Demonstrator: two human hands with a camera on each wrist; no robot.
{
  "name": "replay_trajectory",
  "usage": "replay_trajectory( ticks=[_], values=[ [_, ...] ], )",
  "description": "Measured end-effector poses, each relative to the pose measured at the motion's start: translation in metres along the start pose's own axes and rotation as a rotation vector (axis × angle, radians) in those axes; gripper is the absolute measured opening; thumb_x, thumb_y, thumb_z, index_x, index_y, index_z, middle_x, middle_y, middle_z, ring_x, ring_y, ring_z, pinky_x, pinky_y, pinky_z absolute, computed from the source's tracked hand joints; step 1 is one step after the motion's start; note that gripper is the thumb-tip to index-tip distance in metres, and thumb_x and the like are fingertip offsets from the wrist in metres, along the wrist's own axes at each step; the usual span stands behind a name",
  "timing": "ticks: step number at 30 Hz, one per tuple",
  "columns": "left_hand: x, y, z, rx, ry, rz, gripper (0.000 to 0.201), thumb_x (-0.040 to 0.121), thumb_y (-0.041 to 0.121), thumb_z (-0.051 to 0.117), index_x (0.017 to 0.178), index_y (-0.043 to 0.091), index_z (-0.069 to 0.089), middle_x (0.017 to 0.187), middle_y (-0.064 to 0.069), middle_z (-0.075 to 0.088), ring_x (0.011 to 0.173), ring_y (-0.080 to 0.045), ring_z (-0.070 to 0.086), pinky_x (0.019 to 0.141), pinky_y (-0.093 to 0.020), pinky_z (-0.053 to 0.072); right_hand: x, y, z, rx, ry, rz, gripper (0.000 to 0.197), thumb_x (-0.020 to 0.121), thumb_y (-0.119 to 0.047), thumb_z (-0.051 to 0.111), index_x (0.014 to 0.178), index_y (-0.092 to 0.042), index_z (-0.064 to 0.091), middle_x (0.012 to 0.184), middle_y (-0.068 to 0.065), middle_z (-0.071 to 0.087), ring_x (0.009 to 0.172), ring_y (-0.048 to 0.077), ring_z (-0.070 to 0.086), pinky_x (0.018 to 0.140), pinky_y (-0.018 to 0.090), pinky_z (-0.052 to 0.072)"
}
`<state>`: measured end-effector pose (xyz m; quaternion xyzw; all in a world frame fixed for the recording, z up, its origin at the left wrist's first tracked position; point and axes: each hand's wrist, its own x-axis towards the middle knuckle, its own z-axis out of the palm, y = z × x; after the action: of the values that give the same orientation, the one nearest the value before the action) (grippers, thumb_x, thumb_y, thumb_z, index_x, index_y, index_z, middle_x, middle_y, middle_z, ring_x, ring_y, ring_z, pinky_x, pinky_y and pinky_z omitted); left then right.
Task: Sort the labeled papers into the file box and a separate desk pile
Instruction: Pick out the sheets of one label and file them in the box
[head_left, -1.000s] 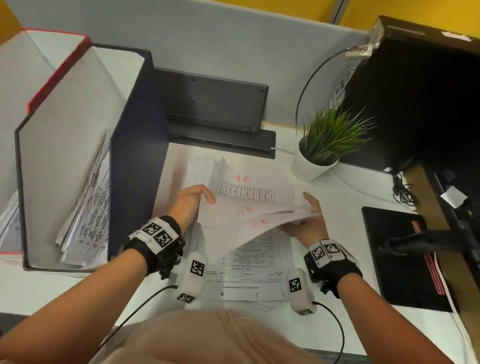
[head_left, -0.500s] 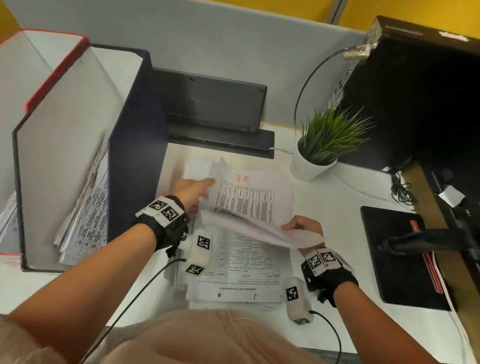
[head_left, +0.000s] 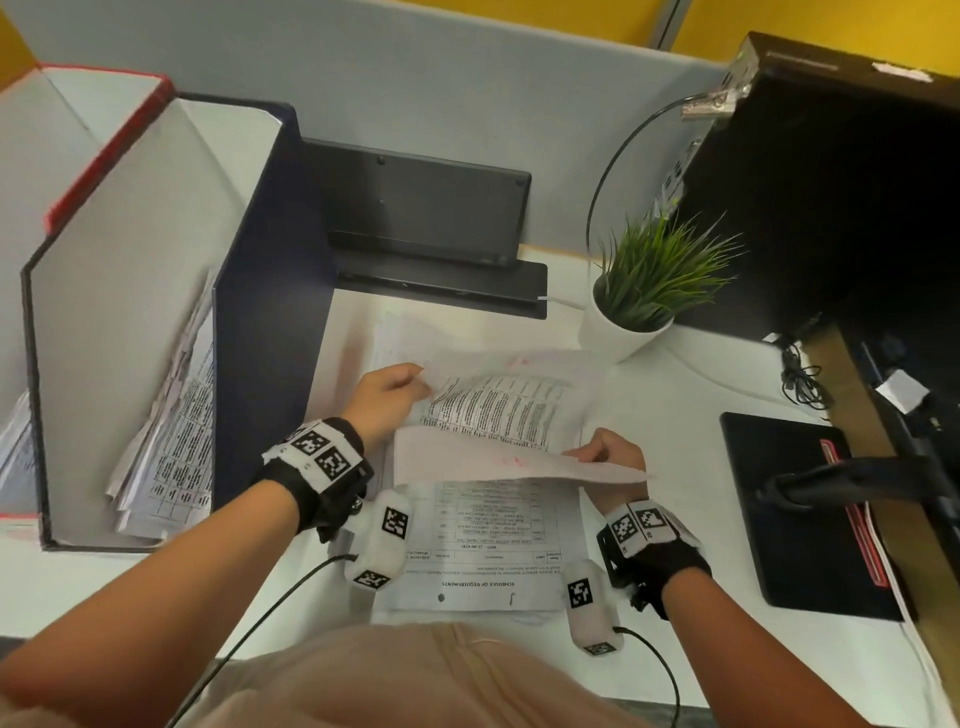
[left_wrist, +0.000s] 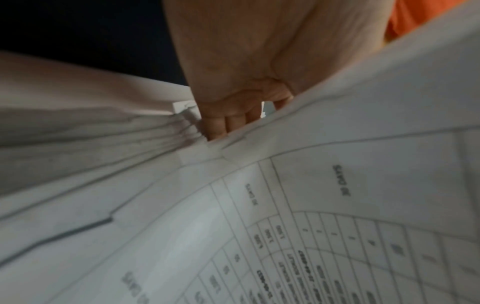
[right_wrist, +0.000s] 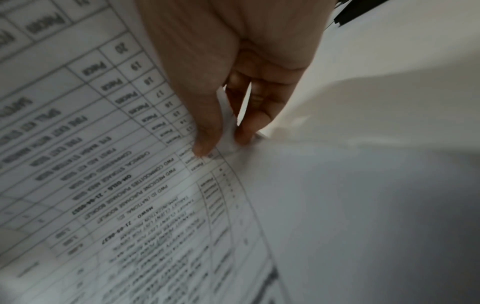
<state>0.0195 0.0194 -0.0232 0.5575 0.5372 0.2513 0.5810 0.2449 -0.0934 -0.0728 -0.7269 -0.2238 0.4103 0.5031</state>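
A dark blue file box (head_left: 260, 291) stands at the left with printed sheets (head_left: 176, 431) leaning inside it. On the desk in front of me lies a paper pile, with a form (head_left: 483, 551) on top at its near end. My left hand (head_left: 387, 397) grips the left edge of a printed sheet (head_left: 493, 410) at the pile's far end; in the wrist view its fingers (left_wrist: 228, 121) curl round the paper edges. My right hand (head_left: 605, 457) pinches the right edge of turned-over sheets (head_left: 493, 462) showing a blank back. Thumb and fingers (right_wrist: 244, 131) pinch a corner.
A potted plant (head_left: 639, 291) stands just right of the pile. A black device on a stand (head_left: 426, 218) sits behind it. A black pad (head_left: 800, 509) and a dark arm (head_left: 852, 483) lie to the right. A red-edged box (head_left: 104, 150) stands behind the file box.
The fanned sheets marked HR that both hands held up have come down. My right hand drew its sheets toward me and lower; my left hand shifted to the printed sheet's far left edge.
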Motion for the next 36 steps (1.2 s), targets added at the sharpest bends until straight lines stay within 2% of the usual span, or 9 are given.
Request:
replay_trajectory(
  ticks=[3,7,12,15,19,22,25,32,36],
  values=[
    [-0.004,-0.001,-0.004,-0.023,0.008,0.006,0.024,0.082,-0.013,0.049,0.071,0.007,0.057,0.084,-0.007,0.059,0.082,-0.017,0.053,0.071,-0.02,0.046,-0.001,0.0,-0.002,-0.289,0.067,-0.129,0.038,0.062,0.004,0.079,0.076,-0.011,0.048,0.067,-0.002,0.054,0.059,0.01,0.049,0.053,0.015,0.043],
    [-0.01,-0.003,-0.005,-0.116,-0.044,0.042,0.032,0.08,-0.018,0.044,0.063,0.007,0.053,0.078,-0.007,0.054,0.078,-0.019,0.051,0.07,-0.024,0.043,-0.002,0.0,-0.004,-0.152,-0.011,-0.131,0.063,0.061,0.004,0.081,0.11,-0.018,0.048,0.073,-0.001,0.06,0.066,0.01,0.057,0.054,0.012,0.049],
    [0.002,0.0,-0.003,-0.087,0.121,-0.101,0.027,0.084,-0.004,0.042,0.064,0.007,0.055,0.073,-0.006,0.054,0.07,-0.019,0.05,0.068,-0.029,0.041,0.003,-0.001,-0.006,-0.561,-0.076,-0.138,0.017,0.071,-0.016,0.079,0.072,-0.019,0.062,0.069,-0.006,0.059,0.067,0.011,0.054,0.053,0.006,0.039],
    [0.013,0.003,-0.008,0.049,0.264,-0.206,0.024,0.089,0.019,0.042,0.075,0.014,0.061,0.078,-0.004,0.053,0.071,-0.022,0.048,0.069,-0.031,0.038,0.003,0.002,-0.008,-0.496,-0.098,-0.076,0.034,0.077,-0.01,0.072,0.057,-0.028,0.052,0.056,-0.013,0.049,0.052,0.0,0.043,0.046,0.004,0.033],
    [0.023,0.002,-0.012,0.45,0.207,-0.297,0.025,0.089,0.024,0.05,0.08,0.001,0.057,0.083,-0.013,0.057,0.073,-0.027,0.054,0.062,-0.029,0.044,0.006,0.008,-0.006,0.031,-0.06,0.044,0.055,0.068,0.024,0.053,0.031,-0.017,0.056,0.035,-0.01,0.047,0.035,0.004,0.041,0.038,0.009,0.034],
    [0.023,0.003,-0.01,0.685,0.126,-0.302,0.029,0.086,0.031,0.061,0.092,0.002,0.061,0.091,-0.013,0.064,0.085,-0.028,0.063,0.067,-0.028,0.047,0.003,0.008,-0.004,0.175,-0.057,0.12,0.037,0.054,0.013,0.058,0.028,-0.014,0.054,0.035,-0.006,0.046,0.032,0.007,0.041,0.037,0.01,0.033],
    [0.021,0.007,-0.007,0.78,0.135,-0.286,0.042,0.081,0.037,0.067,0.103,0.002,0.06,0.101,-0.01,0.066,0.094,-0.027,0.063,0.069,-0.028,0.045,0.004,0.011,-0.003,0.256,-0.02,0.134,0.042,0.059,0.017,0.053,0.029,-0.012,0.053,0.034,-0.004,0.044,0.031,0.007,0.041,0.037,0.009,0.033],
    [0.02,0.008,0.007,0.755,0.011,-0.387,0.053,0.081,0.039,0.067,0.113,-0.001,0.053,0.117,-0.015,0.06,0.107,-0.028,0.058,0.087,-0.03,0.048,0.001,0.01,-0.002,0.202,0.025,0.114,0.033,0.068,0.023,0.048,0.05,-0.004,0.051,0.048,0.006,0.036,0.031,0.003,0.037,0.035,0.009,0.031],
    [0.019,0.008,0.009,0.719,-0.057,-0.453,0.062,0.084,0.042,0.062,0.127,-0.001,0.047,0.131,-0.015,0.053,0.119,-0.028,0.051,0.1,-0.034,0.043,-0.001,0.008,-0.002,0.26,0.021,0.142,0.037,0.068,0.023,0.045,0.041,-0.003,0.046,0.051,0.005,0.034,0.037,0.012,0.039,0.036,0.009,0.032]
  ],
)
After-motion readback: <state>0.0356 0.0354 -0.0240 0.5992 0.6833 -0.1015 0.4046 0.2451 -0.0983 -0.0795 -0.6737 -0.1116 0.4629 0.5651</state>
